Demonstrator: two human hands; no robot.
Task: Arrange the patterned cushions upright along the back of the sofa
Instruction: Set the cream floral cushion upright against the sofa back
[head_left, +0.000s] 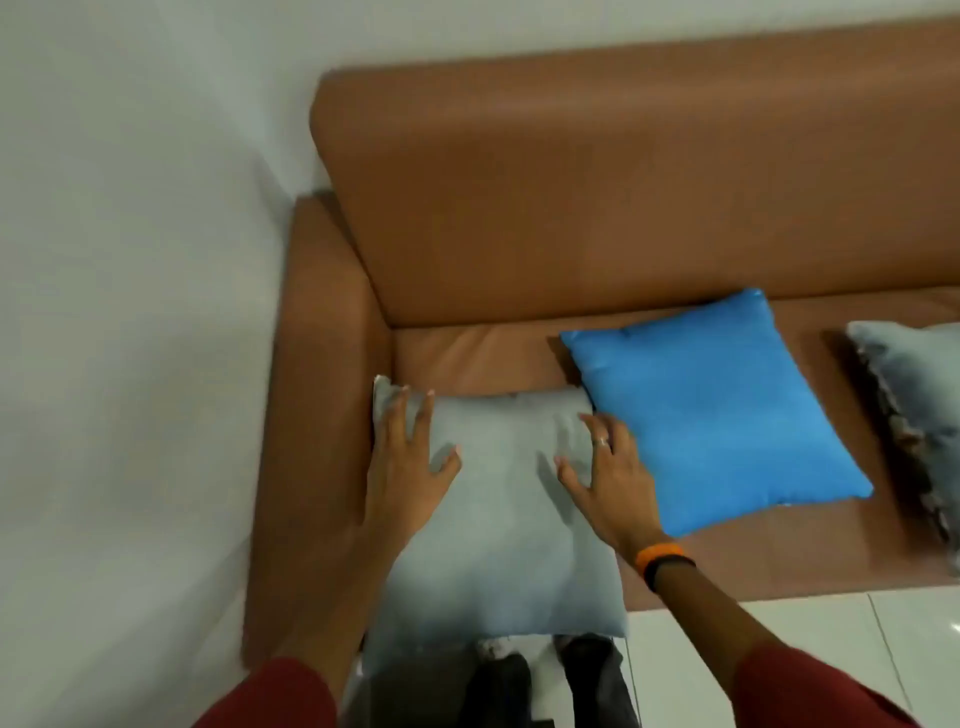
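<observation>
Lying flat at the seat's left end beside the armrest (317, 364), the grey cushion (498, 499) is pressed by the left hand (408, 462) and right hand (610, 478), fingers spread. Its far edge should probably be lifted and leaned against the sofa backrest (597, 197), clear of the blue cushion (711, 410).

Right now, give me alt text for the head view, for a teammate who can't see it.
Both hands press flat on a pale grey cushion lying on the brown sofa seat by the armrest, left hand near its far left corner, right hand at its right edge. A blue cushion lies flat beside it, and a third cushion is partly visible at the right edge.
</observation>
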